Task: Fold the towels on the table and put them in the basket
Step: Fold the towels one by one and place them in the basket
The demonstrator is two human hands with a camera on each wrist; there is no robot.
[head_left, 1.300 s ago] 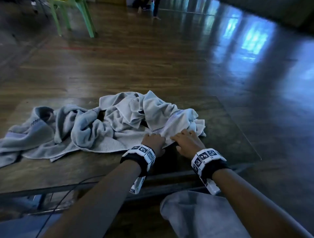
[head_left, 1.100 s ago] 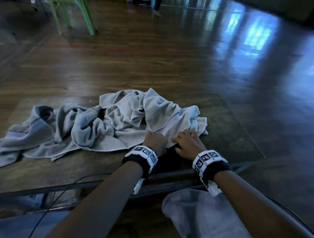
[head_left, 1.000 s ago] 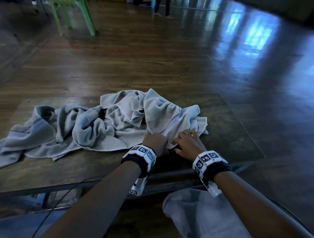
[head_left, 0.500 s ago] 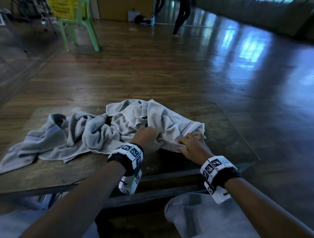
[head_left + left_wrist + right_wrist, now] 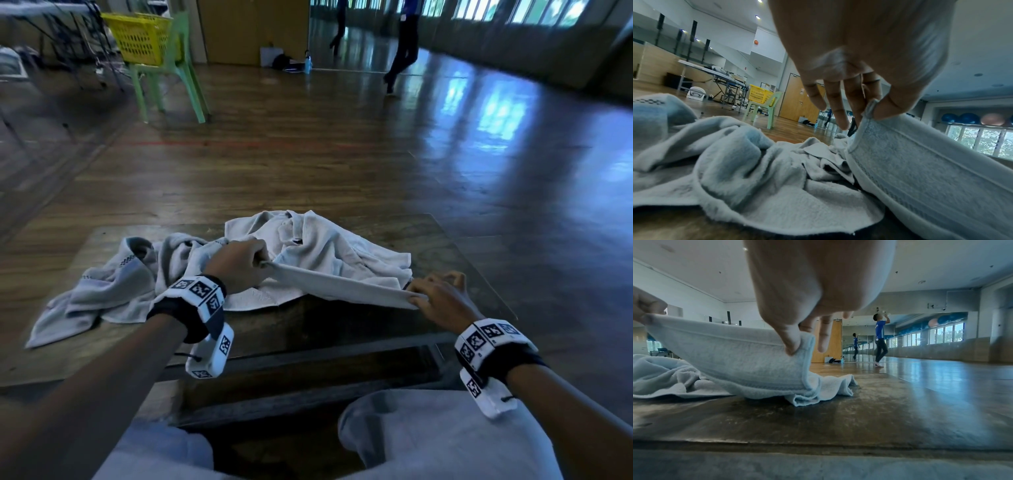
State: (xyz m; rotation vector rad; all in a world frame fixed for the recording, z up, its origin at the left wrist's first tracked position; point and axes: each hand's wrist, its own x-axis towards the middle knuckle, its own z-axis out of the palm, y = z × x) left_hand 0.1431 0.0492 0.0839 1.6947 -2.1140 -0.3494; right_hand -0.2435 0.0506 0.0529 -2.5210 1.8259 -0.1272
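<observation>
Several pale grey towels lie crumpled on the low wooden table (image 5: 342, 335). Both hands pinch one edge of the nearest towel (image 5: 342, 284) and stretch it taut a little above the table. My left hand (image 5: 239, 263) pinches its left corner (image 5: 871, 107) between thumb and fingers. My right hand (image 5: 435, 298) pinches the right corner (image 5: 803, 344) the same way. The rest of this towel sags onto the table (image 5: 818, 418). Another crumpled towel (image 5: 113, 291) lies to the left. The yellow basket (image 5: 140, 37) stands far off on a green chair (image 5: 171, 75).
A person (image 5: 400, 44) walks across the shiny wooden floor at the back, near a mirrored wall. Folding tables and gear stand at the far left (image 5: 701, 71). My knees in grey trousers (image 5: 428, 438) are below the table's near edge.
Both hands took hold of the towel's near edge, lifted it and drew apart, so it now stretches taut between them. The head view tilted up, bringing the basket and chair into sight.
</observation>
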